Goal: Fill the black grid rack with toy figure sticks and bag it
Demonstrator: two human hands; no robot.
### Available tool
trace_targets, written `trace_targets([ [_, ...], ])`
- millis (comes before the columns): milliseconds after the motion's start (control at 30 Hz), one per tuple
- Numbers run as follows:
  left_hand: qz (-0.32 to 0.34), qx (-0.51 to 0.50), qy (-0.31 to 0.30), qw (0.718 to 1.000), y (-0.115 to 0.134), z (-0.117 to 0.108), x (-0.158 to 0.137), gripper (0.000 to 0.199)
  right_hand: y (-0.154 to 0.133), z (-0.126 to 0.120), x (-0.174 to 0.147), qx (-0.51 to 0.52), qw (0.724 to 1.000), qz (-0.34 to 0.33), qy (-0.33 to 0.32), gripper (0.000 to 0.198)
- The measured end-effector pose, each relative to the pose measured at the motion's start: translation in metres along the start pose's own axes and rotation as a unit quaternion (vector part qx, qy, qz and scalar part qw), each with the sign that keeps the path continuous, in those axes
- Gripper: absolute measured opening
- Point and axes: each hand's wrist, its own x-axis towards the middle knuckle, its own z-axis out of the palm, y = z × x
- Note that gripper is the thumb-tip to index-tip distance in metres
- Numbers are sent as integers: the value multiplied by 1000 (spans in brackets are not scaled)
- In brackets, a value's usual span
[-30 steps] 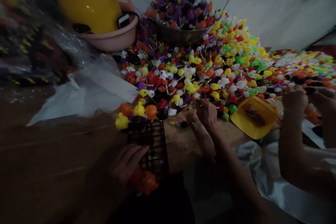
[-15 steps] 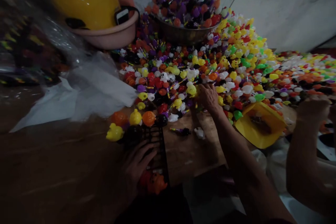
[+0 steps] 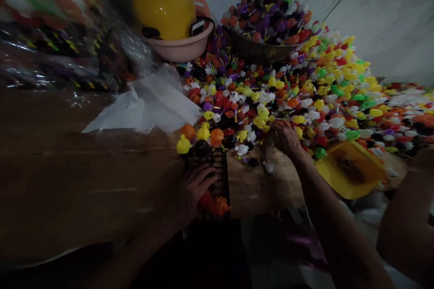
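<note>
From where I stand, the person's left hand (image 3: 198, 183) lies palm down across a black gridded tray (image 3: 223, 167) near the table's front edge, fingers loosely bent; whether they pinch anything underneath I can't tell. Just beside its fingers, at the tray's near end, sits a glossy orange figure with dark markings (image 3: 220, 206). By the tray's far end are a shiny black ball-shaped toy (image 3: 202, 148), a round orange one (image 3: 217, 137) and a yellow duck-like one (image 3: 183, 144). The right hand (image 3: 286, 137) reaches to the front edge of a great heap of small coloured plastic toys (image 3: 318, 104), fingers curled down among them; I can't see whether it grips one. Nearer on the bare brown wooden tabletop (image 3: 264, 194) lie a small white figure (image 3: 268, 166) and a black-ended toy with a striped stem (image 3: 252, 161). The only printing I can make out is dark faces, clearest on a white skull-faced toy (image 3: 233, 96). A hollow yellow plastic container (image 3: 329, 171) lies right of the right hand. Behind, a glossy yellow helmet (image 3: 162, 4) rests in a pink plastic basin (image 3: 183, 49), beside a toy-filled metal bowl (image 3: 264, 52).
</note>
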Motion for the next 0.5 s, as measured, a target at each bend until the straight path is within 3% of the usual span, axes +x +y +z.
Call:
trace_targets([
  [67, 4, 8, 15, 1000, 1, 1, -1, 45, 5, -6, 1, 43, 999, -12, -9, 30],
  [233, 31, 39, 55, 997, 2, 4, -3, 42, 11, -20, 42, 67, 995, 11, 77, 44],
  [367, 22, 41, 50, 998, 1, 6, -1, 39, -2, -8, 81, 52, 997, -52, 21, 49],
  [500, -11, 22, 28, 999, 3, 2, 2, 40, -24, 5, 99, 63, 998, -28, 14, 45],
])
